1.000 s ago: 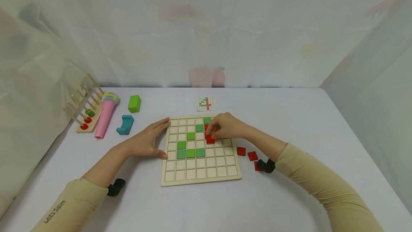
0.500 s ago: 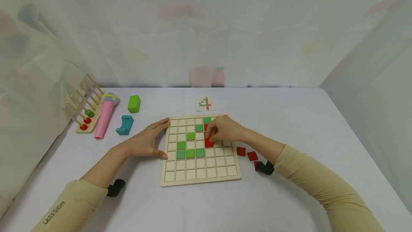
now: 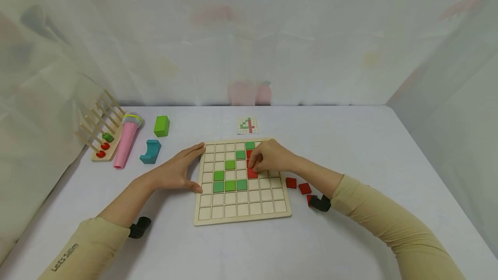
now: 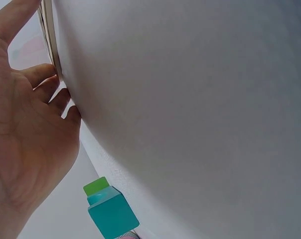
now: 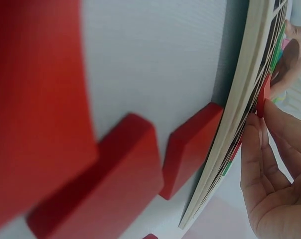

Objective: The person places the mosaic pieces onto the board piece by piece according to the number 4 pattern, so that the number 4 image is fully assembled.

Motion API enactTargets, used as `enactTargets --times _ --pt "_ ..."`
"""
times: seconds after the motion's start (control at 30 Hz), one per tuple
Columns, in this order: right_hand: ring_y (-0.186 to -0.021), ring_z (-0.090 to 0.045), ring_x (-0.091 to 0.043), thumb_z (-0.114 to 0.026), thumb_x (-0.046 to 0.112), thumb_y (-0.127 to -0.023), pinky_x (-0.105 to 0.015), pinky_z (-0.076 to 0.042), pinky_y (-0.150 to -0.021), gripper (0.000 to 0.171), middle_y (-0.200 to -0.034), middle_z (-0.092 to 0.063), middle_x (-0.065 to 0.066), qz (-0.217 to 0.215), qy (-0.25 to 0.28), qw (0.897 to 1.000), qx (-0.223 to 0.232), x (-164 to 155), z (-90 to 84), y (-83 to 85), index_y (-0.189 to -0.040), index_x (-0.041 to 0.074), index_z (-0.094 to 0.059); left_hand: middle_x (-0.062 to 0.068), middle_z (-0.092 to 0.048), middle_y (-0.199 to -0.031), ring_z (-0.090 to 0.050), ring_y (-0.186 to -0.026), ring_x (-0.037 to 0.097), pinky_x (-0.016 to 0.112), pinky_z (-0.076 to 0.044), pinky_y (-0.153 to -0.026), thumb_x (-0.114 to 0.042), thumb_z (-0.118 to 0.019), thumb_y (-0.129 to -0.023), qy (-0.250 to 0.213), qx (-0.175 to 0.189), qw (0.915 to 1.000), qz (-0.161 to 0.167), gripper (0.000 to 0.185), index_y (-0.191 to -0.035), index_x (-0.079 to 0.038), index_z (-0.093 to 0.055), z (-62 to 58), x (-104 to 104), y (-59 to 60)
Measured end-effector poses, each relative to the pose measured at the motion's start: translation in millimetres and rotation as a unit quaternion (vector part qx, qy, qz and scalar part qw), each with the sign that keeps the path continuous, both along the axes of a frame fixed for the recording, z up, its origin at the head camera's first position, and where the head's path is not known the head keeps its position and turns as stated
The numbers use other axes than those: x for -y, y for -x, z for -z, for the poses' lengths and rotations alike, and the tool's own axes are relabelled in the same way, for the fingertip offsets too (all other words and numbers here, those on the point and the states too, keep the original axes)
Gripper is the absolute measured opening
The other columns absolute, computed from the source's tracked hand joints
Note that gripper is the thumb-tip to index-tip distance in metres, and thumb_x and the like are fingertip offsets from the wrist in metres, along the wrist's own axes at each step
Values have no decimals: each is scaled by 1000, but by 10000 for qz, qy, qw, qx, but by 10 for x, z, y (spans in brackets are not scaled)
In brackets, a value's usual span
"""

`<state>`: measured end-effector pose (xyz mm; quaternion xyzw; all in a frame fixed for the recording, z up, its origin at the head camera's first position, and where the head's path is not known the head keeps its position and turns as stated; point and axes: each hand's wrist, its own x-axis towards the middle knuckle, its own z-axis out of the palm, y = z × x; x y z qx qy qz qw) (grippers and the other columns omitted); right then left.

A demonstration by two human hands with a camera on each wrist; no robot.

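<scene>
Red tile (image 3: 252, 173) sits in a cell of the wooden grid board (image 3: 242, 217) on the bench (image 3: 350, 141), beside the green tiles (image 3: 230, 185). If it is tilted, it may jam on the cell edge. Right hand (image 3: 270, 155) pinches it with curled fingers; left hand (image 3: 177, 170), fingers straight, rests against the board's left edge.

"Let's Swim" on left sleeve (image 3: 66, 256)
</scene>
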<state>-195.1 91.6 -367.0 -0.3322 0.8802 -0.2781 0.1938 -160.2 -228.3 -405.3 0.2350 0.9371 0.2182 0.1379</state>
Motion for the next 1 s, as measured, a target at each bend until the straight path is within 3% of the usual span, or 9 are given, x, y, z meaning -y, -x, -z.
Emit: enactTargets --times 0.53,0.73,1.0 --pt "-75 -60 -3 -80 11 -80 -20 -49 -75 7 -78 -73 6 14 -156 9994 -315 19 35 -16 -84 16 -77 15 -14 -167 -16 -153 40 61 -22 -121 -57 -88 -61 -97 2 10000 5 128 -156 -1 -23 -11 -7 -9" --pt "-73 -60 -6 -77 10 -82 -20 -50 -71 6 -78 -72 5 87 -86 9996 -250 -26 -55 -25 -86 15 -75 18 -16 -166 -19 -152 44 63 -23 -120 -56 -88 -62 -152 -133 9998 38 126 -155 1 -25 -7 -11 -26" --pt "-73 -59 -9 -78 13 -84 -22 -49 -68 5 -77 -69 3 163 -1 9995 -263 -291 -154 43 -85 13 -73 16 -14 -167 -17 -153 41 61 -22 -121 -55 -88 -62 -44 -34 10000 -3 127 -156 -1 -23 -23 -6 -16"
